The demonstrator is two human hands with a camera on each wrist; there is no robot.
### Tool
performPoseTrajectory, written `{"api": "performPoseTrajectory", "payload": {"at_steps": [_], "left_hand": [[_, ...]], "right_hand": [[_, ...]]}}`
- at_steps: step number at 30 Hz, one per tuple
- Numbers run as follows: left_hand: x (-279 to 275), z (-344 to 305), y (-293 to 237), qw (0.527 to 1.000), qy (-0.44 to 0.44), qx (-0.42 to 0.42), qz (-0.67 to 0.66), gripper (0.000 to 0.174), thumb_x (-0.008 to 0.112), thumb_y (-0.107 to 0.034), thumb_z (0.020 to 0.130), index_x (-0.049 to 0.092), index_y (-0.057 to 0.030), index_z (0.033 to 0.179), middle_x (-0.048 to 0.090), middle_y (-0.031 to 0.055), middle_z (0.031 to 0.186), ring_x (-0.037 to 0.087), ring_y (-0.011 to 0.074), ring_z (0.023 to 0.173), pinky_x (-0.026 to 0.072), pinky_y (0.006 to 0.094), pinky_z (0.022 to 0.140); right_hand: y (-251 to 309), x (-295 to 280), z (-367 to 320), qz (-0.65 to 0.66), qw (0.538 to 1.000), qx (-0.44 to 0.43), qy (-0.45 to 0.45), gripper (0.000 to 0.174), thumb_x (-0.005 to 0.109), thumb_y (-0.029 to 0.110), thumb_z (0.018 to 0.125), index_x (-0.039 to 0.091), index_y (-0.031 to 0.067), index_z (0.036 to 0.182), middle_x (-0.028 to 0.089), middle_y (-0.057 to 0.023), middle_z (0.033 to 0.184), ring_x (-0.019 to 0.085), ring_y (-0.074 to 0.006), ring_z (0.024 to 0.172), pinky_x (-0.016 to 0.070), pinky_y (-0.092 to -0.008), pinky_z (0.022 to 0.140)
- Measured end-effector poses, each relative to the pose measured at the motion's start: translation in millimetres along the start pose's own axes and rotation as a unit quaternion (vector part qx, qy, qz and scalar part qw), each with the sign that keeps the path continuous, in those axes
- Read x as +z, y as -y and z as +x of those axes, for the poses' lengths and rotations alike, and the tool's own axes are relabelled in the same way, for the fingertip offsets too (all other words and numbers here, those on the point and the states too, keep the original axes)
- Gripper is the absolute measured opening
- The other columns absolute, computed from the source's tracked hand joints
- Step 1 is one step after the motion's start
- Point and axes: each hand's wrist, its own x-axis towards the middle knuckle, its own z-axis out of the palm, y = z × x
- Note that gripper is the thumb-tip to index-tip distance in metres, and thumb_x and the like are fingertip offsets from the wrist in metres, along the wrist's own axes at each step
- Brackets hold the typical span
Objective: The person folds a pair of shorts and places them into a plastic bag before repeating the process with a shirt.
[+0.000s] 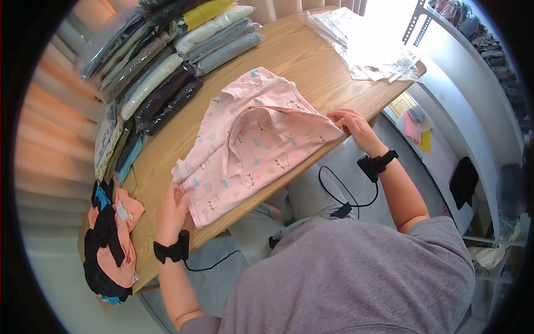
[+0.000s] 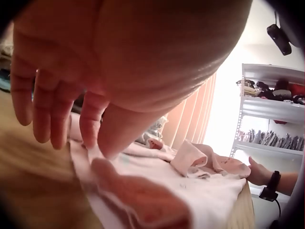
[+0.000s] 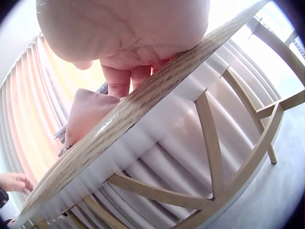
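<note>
A pink garment (image 1: 267,153), printed with small animal faces and blue shapes, lies spread along the near edge of the wooden table. A loose fold curves across its middle, and a small white tag shows at its left side. My left hand (image 1: 171,210) is at the left end of the cloth; in the left wrist view its thumb and index finger pinch the edge while the other fingers hang beside it. At the far right corner my right hand (image 1: 359,132) holds the cloth between fingers and thumb, right by the table edge.
Bagged folded clothes (image 1: 158,78) are stacked along the back left of the table (image 1: 300,53). A pile of black and peach clothes (image 1: 114,245) lies at the left end. Clear plastic bags (image 1: 372,47) cover the far right corner. White shelving (image 1: 461,72) stands to the right.
</note>
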Motion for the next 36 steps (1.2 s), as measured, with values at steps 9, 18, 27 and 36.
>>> {"api": "performPoseTrajectory", "payload": {"at_steps": [9,18,27,36], "left_hand": [[27,126,-143,0.966,0.070,0.237,-0.069,0.042,0.063,-0.030,0.083,0.058,0.0009,0.111,0.061,0.0208,0.109,0.057,0.0344,0.104,0.0430,0.0384,0.090],[106,194,-159,0.925,0.295,0.152,-0.185,0.033,0.067,-0.022,0.082,0.062,0.0031,0.104,0.066,0.0100,0.093,0.061,0.0145,0.083,0.0488,0.0281,0.069],[69,228,-154,0.943,0.289,0.017,-0.163,0.029,0.059,-0.028,0.090,0.064,-0.0004,0.097,0.062,0.0024,0.084,0.054,0.0082,0.076,0.0438,0.0230,0.067],[18,155,-175,0.974,0.048,0.223,0.008,0.031,0.061,-0.021,0.084,0.060,0.0013,0.106,0.061,0.0152,0.105,0.059,0.0266,0.099,0.0446,0.0341,0.085]], "right_hand": [[1,0,1,-0.035,0.998,-0.045,-0.005,0.049,0.029,0.030,0.100,0.060,0.0026,0.074,0.063,-0.0124,0.111,0.051,-0.0288,0.110,0.0371,-0.0372,0.096],[-1,-2,1,-0.085,0.994,-0.069,-0.014,0.047,0.031,0.028,0.098,0.062,0.0019,0.074,0.064,-0.0097,0.111,0.051,-0.0281,0.113,0.0364,-0.0379,0.097],[-4,-3,1,-0.098,0.992,-0.072,-0.016,0.040,0.042,0.030,0.095,0.068,0.0009,0.087,0.063,-0.0084,0.114,0.050,-0.0273,0.114,0.0355,-0.0383,0.098],[3,2,2,-0.135,0.988,-0.076,-0.024,0.019,0.068,0.019,0.076,0.059,0.0033,0.070,0.065,-0.0051,0.109,0.053,-0.0247,0.109,0.0398,-0.0368,0.092]]}}
